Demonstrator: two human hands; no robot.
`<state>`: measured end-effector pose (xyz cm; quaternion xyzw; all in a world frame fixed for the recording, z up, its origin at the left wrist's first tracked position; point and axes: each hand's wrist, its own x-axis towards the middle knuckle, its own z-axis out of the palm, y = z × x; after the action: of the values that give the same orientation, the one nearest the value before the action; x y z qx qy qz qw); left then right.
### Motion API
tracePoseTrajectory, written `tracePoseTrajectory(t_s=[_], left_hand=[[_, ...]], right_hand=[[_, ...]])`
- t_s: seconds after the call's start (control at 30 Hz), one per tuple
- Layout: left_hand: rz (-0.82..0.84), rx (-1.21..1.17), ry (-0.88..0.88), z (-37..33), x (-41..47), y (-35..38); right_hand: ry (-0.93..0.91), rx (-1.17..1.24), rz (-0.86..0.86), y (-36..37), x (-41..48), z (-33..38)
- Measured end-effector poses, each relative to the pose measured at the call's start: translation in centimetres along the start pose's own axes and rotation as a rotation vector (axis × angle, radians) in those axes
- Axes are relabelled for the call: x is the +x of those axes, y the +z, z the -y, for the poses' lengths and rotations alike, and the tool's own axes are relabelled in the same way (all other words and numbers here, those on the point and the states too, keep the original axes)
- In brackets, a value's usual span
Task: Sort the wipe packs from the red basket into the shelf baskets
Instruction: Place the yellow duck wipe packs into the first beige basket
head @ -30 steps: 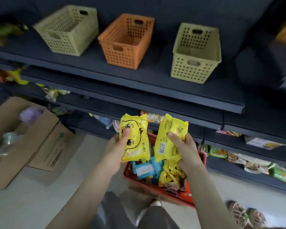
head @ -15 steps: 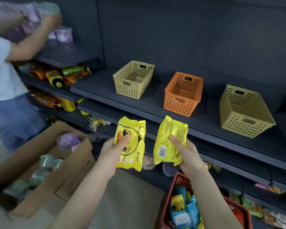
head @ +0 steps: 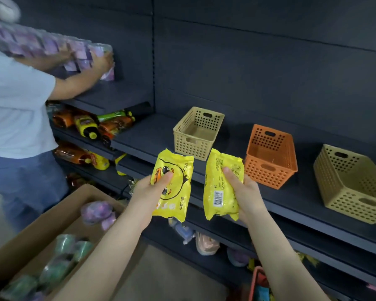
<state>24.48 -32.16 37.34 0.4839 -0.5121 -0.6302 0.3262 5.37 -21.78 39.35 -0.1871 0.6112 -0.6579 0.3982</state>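
The left hand grips a yellow wipe pack face out, thumb pressed over a cartoon duck; its lettering is too blurred to read. The right hand clamps a second yellow pack back out, showing a barcode and illegible fine print. Both packs are held before a dark shelf carrying a beige basket, an orange basket and another beige one. The red basket is cut off below.

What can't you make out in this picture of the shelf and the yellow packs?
Head view:
Red plastic basket: mostly cut off by the bottom edge.
Purple packages the other person handles: motion-blurred.
Print on the yellow plastic wipe pack in the right hand: too small to read.
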Motion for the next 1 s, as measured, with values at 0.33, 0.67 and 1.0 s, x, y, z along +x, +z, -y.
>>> tracePoseTrajectory(t_s=[0.33, 0.67, 1.0], left_hand=[[-0.015, -0.016, 0.016, -5.6, 13.9, 2.3], [-0.016, -0.046, -0.004, -10.7, 24.7, 2.9], [0.211, 0.069, -0.044, -14.1, 35.1, 5.5]], right_hand=[[-0.064, -0.036, 0.04, 3.6, 14.7, 4.3], [-0.079, -0.021, 0.047, 7.1, 26.4, 8.2], [-0.075, 0.019, -0.092, 9.6, 32.4, 9.2]])
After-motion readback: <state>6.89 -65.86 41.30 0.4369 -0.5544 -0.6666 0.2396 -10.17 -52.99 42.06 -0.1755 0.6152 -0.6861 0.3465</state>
